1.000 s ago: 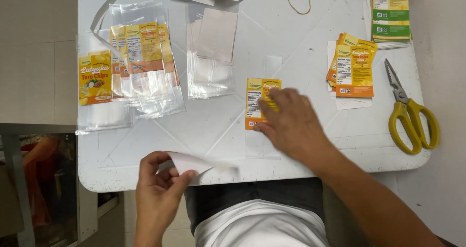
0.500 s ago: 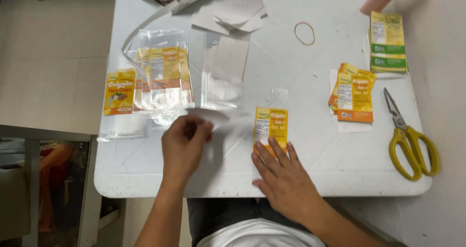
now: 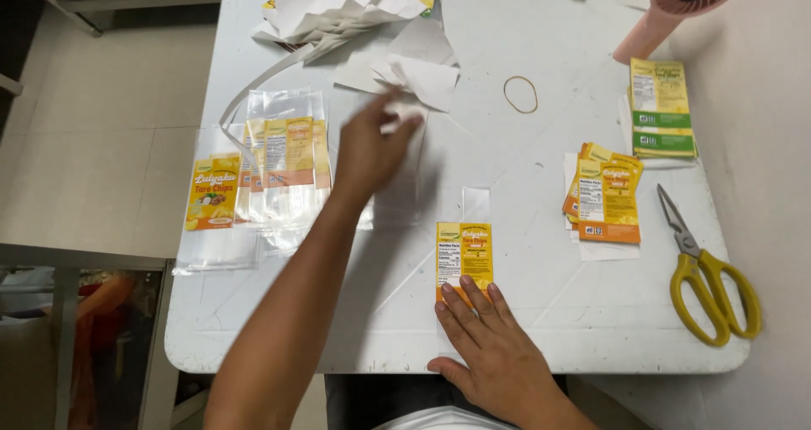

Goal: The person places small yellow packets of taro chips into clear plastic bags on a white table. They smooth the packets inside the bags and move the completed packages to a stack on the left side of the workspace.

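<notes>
yellow scissors (image 3: 714, 282), rubber band (image 3: 520, 94) and pink fan (image 3: 676, 8) lie on the white table (image 3: 549, 329).

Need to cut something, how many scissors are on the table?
1: yellow-handled scissors at the table's right edge, beside the orange label stack. Papers might hide others.

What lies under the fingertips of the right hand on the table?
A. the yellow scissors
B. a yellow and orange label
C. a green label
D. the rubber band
B: the right hand lies flat, its fingertips on the lower edge of the yellow and orange label.
</notes>
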